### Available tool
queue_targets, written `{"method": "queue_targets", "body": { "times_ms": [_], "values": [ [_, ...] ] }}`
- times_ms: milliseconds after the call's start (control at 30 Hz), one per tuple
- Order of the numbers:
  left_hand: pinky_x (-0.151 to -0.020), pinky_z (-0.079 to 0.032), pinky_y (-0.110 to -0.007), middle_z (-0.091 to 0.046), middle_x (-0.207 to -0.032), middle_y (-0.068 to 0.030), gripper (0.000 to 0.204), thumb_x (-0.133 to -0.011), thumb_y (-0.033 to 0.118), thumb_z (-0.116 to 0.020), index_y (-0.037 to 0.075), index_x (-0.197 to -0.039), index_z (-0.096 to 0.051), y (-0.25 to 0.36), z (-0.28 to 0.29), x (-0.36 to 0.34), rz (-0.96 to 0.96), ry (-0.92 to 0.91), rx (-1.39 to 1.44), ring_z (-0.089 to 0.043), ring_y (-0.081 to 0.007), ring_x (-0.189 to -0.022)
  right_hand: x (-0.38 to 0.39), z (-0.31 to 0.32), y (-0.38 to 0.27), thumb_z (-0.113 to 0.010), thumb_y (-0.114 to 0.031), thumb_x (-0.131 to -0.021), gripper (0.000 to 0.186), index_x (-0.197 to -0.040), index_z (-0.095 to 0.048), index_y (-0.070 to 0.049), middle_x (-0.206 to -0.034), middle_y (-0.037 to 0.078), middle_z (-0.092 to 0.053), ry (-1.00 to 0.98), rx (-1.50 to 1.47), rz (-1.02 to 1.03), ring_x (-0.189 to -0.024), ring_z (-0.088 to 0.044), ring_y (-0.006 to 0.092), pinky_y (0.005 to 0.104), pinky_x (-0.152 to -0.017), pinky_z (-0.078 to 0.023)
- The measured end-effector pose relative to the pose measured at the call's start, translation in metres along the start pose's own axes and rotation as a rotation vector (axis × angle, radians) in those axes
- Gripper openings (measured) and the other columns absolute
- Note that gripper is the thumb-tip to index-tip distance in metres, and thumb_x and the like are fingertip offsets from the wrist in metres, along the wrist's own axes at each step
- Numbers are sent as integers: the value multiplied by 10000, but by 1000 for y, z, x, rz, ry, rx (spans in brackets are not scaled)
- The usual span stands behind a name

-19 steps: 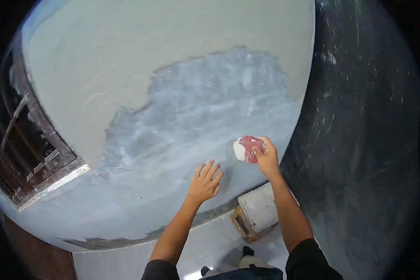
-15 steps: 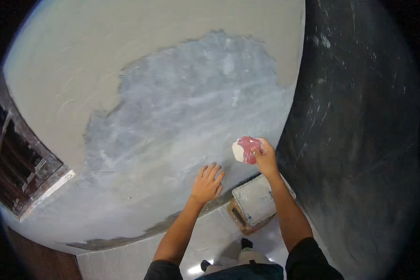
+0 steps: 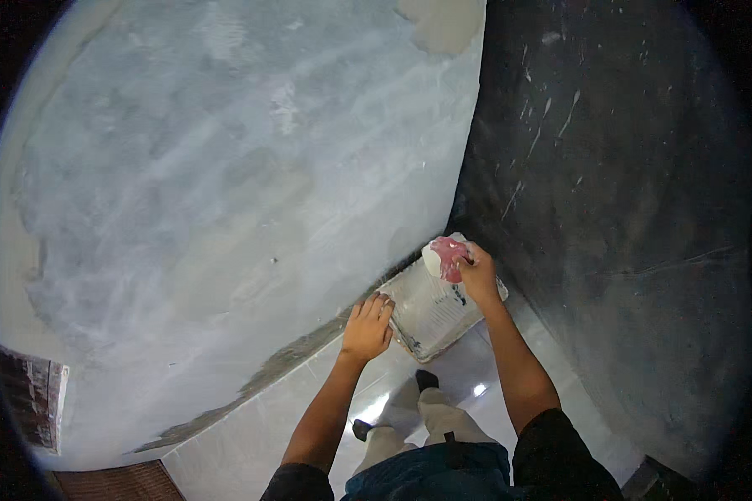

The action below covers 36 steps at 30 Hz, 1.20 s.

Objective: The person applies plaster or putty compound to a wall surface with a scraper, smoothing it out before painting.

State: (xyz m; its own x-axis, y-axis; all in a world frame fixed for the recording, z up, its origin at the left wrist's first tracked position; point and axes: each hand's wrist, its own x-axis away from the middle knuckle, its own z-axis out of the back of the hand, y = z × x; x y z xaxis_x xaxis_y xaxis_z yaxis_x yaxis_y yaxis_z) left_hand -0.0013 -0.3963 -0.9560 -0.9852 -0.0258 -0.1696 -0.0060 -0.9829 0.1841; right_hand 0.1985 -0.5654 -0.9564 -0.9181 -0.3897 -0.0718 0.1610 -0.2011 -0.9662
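My right hand (image 3: 478,275) is closed round a pink scraper (image 3: 453,260), partly coated with a pale, putty-like paste. It hovers over the far right part of a grimy whitish tray (image 3: 426,313) with a ridged bottom and dark smudges. My left hand (image 3: 369,326) is open, palm down, its fingers loosely bent beside the tray's left edge. Whether its fingertips touch the rim I cannot tell.
A large wall (image 3: 192,184) with grey-white patchy coating fills the left and middle. A dark wall (image 3: 610,167) with white splashes meets it at a corner behind the tray. Below lies a pale tiled floor (image 3: 226,451); a brown-framed opening (image 3: 25,397) shows at far left.
My view has shifted down and toward the corner. The scraper in my right hand has gone from in front of the wall to over the tray, and my left hand is now beside the tray.
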Motion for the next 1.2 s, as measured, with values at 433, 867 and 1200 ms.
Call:
{"method": "queue_targets", "body": {
  "times_ms": [433,867,1200],
  "values": [
    [-1046,-335,-460,-472,-1339,-138,475,-791,147,-552,49,-1252,-490,12,-84,21,122,-252,98,-404,-293,-1292,27,23,97,-561,44,-831,164,-984,-608,9,-796,136,-647,145,309,-139,-719,-634,215,325,-673,-487],
    [-1071,-300,-472,-401,-1397,-172,576,-816,160,-551,38,-1352,-379,14,-147,26,159,-350,198,-363,-338,-1314,25,20,183,-628,-9,-795,116,-905,-590,2,-846,227,-650,97,490,-101,-809,-641,399,417,-671,-504],
    [-1065,-306,-464,-402,-1375,-190,614,-805,136,-560,55,-1376,-348,19,-161,39,216,-413,235,-375,-342,-1298,5,2,207,-618,-66,-828,194,-1013,-568,-38,-828,226,-637,-5,542,-121,-777,-621,433,466,-662,-485]
  ]
}}
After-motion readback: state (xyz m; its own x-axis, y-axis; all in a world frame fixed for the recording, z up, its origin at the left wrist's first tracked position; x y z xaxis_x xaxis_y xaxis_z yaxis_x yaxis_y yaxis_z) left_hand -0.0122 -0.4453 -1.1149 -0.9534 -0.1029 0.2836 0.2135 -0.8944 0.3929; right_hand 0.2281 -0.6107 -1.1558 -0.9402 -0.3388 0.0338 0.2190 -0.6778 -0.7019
